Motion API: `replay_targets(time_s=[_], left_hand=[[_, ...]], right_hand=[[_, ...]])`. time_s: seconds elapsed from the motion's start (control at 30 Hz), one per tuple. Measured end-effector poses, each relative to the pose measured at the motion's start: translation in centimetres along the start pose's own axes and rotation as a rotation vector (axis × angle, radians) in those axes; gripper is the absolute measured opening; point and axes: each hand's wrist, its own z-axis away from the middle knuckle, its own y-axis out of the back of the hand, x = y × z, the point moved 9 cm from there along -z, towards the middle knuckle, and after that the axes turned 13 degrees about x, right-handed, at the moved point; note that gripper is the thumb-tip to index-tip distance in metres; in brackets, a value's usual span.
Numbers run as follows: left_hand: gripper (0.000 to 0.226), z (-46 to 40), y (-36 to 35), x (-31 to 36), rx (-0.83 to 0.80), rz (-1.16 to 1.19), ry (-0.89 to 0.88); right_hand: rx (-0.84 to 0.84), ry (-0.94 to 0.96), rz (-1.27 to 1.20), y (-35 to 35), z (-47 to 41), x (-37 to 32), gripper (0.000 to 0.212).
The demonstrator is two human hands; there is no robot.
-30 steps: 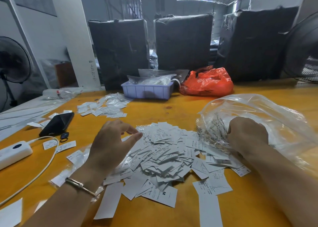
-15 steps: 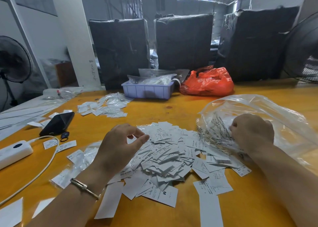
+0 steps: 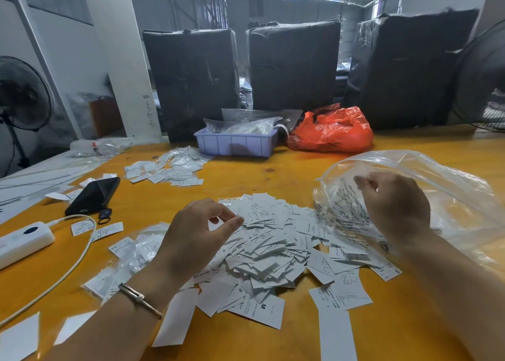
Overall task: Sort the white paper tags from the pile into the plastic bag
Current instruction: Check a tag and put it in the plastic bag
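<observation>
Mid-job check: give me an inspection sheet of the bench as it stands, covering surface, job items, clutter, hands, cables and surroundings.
Surface: orange table, worn spots.
Job's things: pile of white paper tags at centre; clear plastic bag to its right, printed side facing the pile.
Clutter: black phone, lilac tray of small bags, red bag, second tag heap.
Hands: left hand over the pile, fingers curled, no tag plainly pinched; right hand grips the bag's mouth.
Cables: white cable from the power strip.
Surroundings: three black wrapped bales, fans either side.
</observation>
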Motion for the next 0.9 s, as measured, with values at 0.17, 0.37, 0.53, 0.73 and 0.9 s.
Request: replay_targets(time_s=[0.17, 0.37, 0.53, 0.73, 0.9], left_hand=[[0.008, 0.2, -0.5, 0.6, -0.04, 0.057, 0.014], [0.053, 1.3, -2.4, 1.6, -0.299, 0.392, 0.182], [0.034, 2.1, -3.3, 2.8, -0.419, 0.561, 0.229], [0.03, 2.0, -3.1, 2.2, -0.43, 0.594, 0.268], [0.018, 1.1, -2.0, -0.1, -0.213, 0.46, 0.356]], right_hand=[[-0.204, -0.14, -0.707, -0.4, 1.9, -4.7, 0.018], [-0.866, -0.209, -1.019, -3.6, 8.3, -10.5, 0.026], [-1.07, -0.09, -0.944, -3.8, 10.5, -12.0, 0.019], [-0.855, -0.235, -0.935, -4.1, 8.2, -9.5, 0.026], [-0.465, -0.161, -0.725, -3.6, 5.9, -7.0, 0.007]])
